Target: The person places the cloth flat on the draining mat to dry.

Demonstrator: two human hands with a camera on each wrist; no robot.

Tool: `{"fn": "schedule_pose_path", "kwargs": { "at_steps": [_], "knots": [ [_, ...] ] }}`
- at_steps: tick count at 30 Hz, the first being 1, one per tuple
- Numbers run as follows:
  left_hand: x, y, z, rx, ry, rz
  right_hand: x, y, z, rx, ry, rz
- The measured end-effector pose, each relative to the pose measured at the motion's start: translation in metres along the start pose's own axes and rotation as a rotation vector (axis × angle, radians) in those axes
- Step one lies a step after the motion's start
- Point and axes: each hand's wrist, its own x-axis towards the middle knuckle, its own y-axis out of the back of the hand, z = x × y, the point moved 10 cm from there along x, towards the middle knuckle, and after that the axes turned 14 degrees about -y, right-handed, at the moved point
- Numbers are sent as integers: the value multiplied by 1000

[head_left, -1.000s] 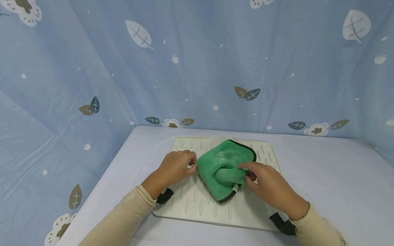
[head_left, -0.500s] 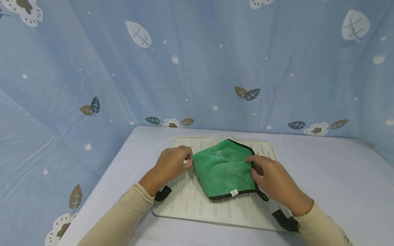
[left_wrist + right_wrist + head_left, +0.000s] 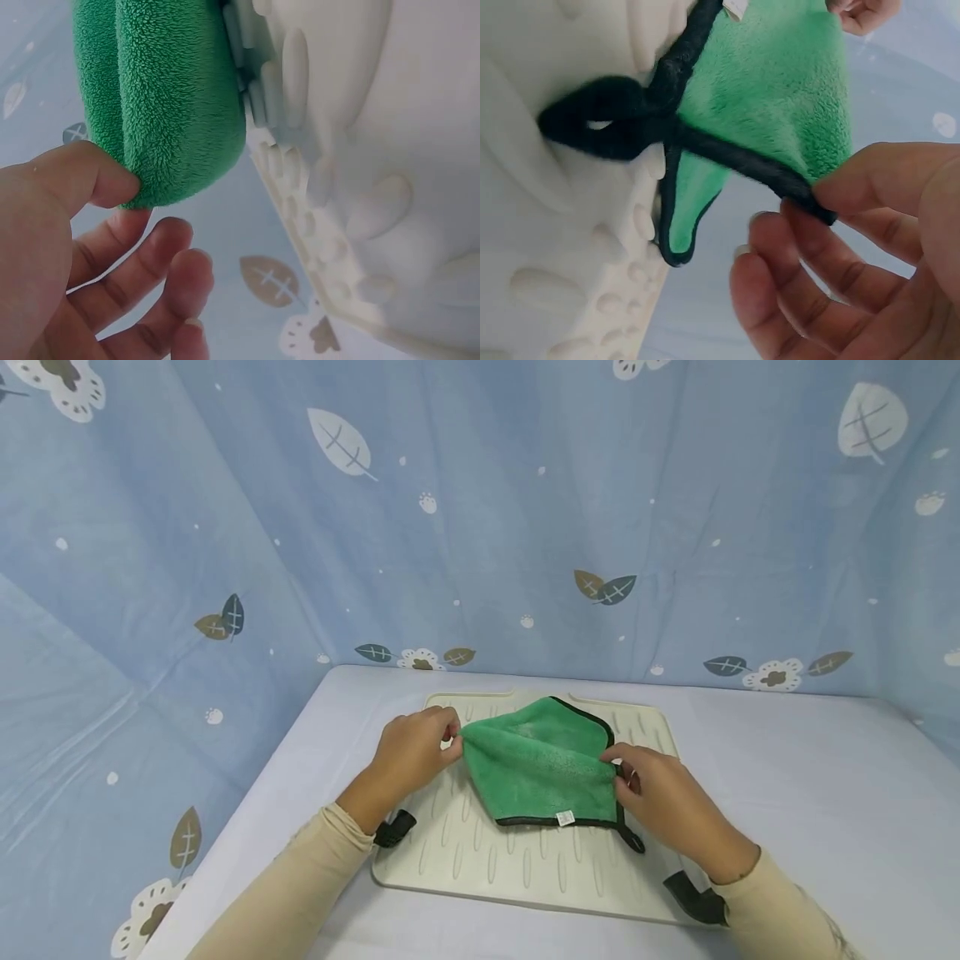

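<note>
Head view gives me the green fleecy microfibre cloth with black edging (image 3: 542,764) in the middle, folded over and lying on the far half of the cream ribbed rubber mat (image 3: 525,868). A small white label sits on its near hem, and a black hanging loop (image 3: 604,120) trails from its near right corner onto the mat. My left hand (image 3: 412,752) pinches the cloth's left corner between thumb and forefinger; in the left wrist view the thumb presses into the doubled green pile while the other fingers hang loose below it. My right hand (image 3: 663,797) pinches the right edge; the right wrist view shows thumb and forefinger closed on the black trim, the remaining fingers spread and relaxed. The stretch between the two hands is lifted slightly off the mat. The mat rests on a pale lilac table surface (image 3: 810,793). Behind and to both sides hangs a blue curtain printed with leaves and flowers (image 3: 525,510).
</note>
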Motion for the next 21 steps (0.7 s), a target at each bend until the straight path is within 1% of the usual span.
{"fn": "schedule_pose_path", "kwargs": {
  "at_steps": [3,8,10,13,16,18,21],
  "knots": [
    [0,-5,-1,-26,17,-33,1,-5,2,-4,-6,-25],
    [1,-15,5,-60,-12,-88,3,-11,7,-18,-19,-48],
    [1,-17,8,-59,-31,-90,3,-11,9,-25,-23,-47],
    [1,-17,11,-51,-38,-88,4,-10,11,-37,-25,-42],
    [1,-16,12,-54,-22,-93,2,-8,10,-65,-26,-13],
    [0,-16,12,-59,-10,-100,1,-5,8,-83,-21,23],
    [0,-14,13,-64,-1,-90,-2,2,3,-95,1,88]
  ]
}}
